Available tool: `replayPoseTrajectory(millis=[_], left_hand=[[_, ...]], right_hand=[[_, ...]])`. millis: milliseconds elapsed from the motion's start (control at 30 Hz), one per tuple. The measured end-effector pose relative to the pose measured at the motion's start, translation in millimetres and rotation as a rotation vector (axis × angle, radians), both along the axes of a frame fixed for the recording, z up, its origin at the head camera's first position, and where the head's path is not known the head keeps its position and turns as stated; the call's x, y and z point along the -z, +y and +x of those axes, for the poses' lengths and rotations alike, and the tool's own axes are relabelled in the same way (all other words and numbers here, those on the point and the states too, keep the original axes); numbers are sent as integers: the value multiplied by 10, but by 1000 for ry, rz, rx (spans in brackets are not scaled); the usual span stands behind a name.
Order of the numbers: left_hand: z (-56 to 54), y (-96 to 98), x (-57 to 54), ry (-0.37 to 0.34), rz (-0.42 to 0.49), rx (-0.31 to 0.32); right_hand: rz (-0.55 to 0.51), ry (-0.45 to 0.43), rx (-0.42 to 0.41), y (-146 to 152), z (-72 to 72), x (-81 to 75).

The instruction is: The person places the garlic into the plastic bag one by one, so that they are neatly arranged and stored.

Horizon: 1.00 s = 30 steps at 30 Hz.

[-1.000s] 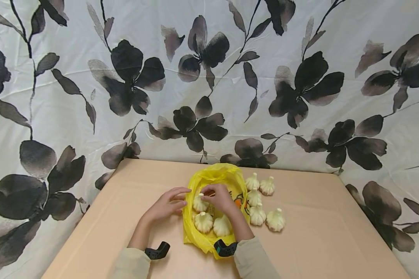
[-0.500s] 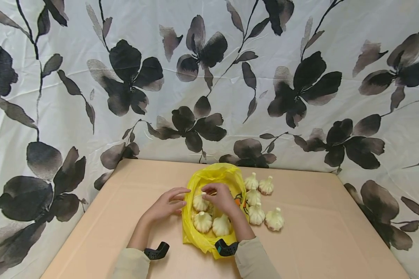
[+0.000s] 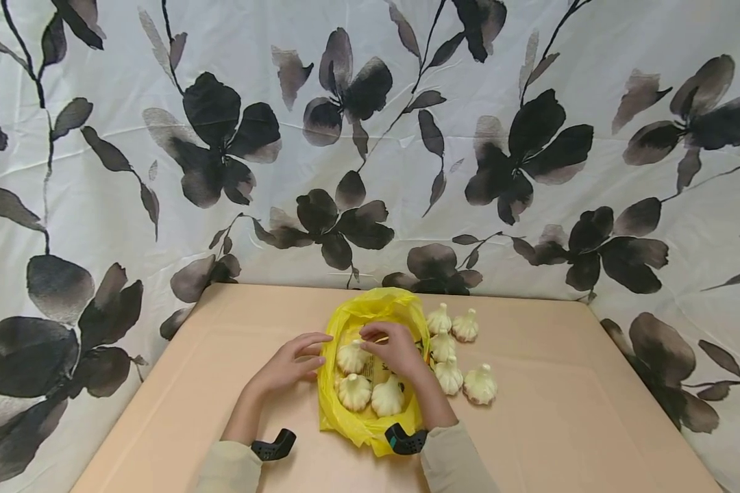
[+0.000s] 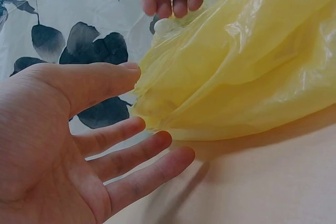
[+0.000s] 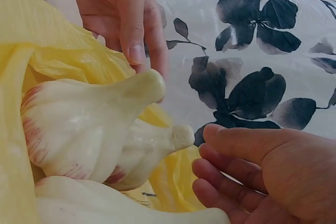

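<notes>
A yellow plastic bag (image 3: 328, 407) lies on the table with its mouth spread wide. Three pale garlic bulbs show inside it; the farthest bulb (image 3: 351, 358) is just left of my right hand (image 3: 397, 350). In the right wrist view, the thumb and loosely bent fingers of that hand stand apart from the bulb stems, such as the nearest bulb (image 5: 79, 129), and grip nothing. My left hand (image 3: 291, 363) is at the bag's left edge. Its fingers are spread in the left wrist view, with the thumb tip at the plastic (image 4: 210, 82); whether it touches, I cannot tell.
Several more garlic bulbs (image 3: 481, 385) sit on the table just right of the bag. The tan tabletop (image 3: 549, 424) extends to both sides. A floral cloth (image 3: 432, 205) hangs behind the table's far edge.
My right hand has drawn slightly right, away from the farthest bulb's stem, and lets it go; that bulb stays in the bag. The left hand keeps its place beside the bag.
</notes>
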<state>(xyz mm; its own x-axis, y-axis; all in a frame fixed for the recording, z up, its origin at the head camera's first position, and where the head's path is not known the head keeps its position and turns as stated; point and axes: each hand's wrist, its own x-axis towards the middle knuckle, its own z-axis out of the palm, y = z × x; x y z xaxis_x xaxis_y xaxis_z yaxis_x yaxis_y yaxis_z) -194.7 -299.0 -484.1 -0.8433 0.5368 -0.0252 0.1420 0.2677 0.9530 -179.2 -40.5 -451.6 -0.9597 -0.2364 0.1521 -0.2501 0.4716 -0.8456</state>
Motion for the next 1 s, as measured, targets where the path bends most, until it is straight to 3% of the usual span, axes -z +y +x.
replayPoseTrajectory(millis=[267,700,1000], left_hand=[[-9,-23,51,-9,6,3],[-17,13,3,-3,16,8],[-14,44,19,14,-24,12]], right_hand=[[-24,-9,8,54,62,-27],[-99,3,43,189,205,-128],[-117,6,86,277,311,-138]])
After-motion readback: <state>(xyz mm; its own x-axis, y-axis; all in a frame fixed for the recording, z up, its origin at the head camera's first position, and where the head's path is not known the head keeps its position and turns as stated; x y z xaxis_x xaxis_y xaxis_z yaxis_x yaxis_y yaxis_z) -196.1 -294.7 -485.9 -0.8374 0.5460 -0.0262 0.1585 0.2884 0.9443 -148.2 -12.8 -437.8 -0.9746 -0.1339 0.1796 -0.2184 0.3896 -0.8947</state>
